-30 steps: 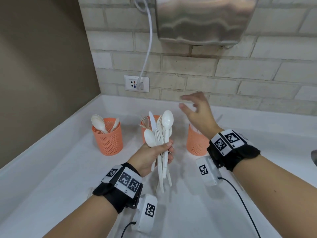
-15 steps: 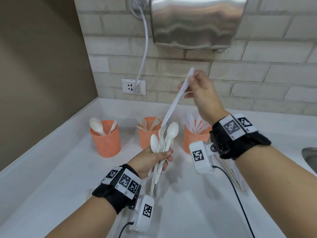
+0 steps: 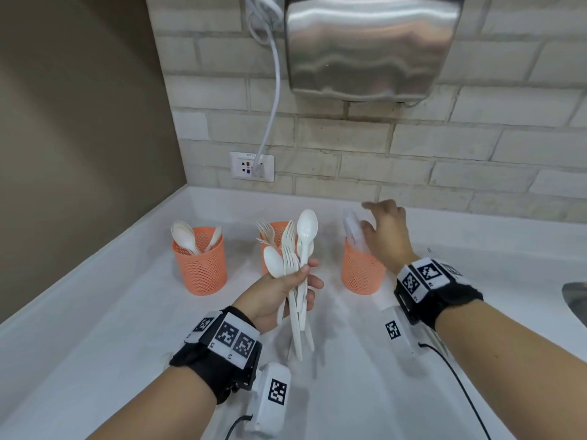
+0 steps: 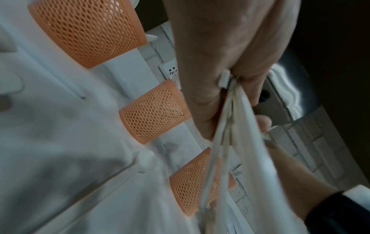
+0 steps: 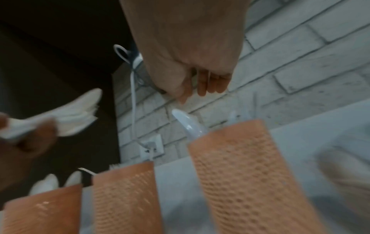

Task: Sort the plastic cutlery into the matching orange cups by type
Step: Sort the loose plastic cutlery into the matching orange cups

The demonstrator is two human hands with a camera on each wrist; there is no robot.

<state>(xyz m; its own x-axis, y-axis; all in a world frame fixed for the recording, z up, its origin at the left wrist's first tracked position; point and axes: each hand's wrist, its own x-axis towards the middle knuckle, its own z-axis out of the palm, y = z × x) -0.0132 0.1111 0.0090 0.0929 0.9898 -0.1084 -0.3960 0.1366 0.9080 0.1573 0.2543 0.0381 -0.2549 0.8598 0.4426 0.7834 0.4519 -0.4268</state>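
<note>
Three orange mesh cups stand in a row on the white counter. The left cup (image 3: pixel 200 265) holds spoons, the middle cup (image 3: pixel 275 228) holds forks and the right cup (image 3: pixel 362 274) holds knives (image 3: pixel 353 228). My left hand (image 3: pixel 301 276) grips a bundle of white spoons and forks (image 3: pixel 305 230) upright in front of the middle cup; the left wrist view shows the handles (image 4: pixel 230 114) clamped in the fist. My right hand (image 3: pixel 373 217) hovers just over the right cup with relaxed fingers (image 5: pixel 202 88) and holds nothing. A knife tip (image 5: pixel 188 123) pokes out of the right cup (image 5: pixel 240 158).
A steel hand dryer (image 3: pixel 365 46) hangs on the brick wall above the cups. Its cord runs to a socket (image 3: pixel 252 166). A brown wall closes the left side. A sink edge (image 3: pixel 575 300) shows at the far right.
Half a second ago my right hand held a knife lifted high out of the bundle. It has come down to the right cup and let the knife go. The left hand has kept its bundle.
</note>
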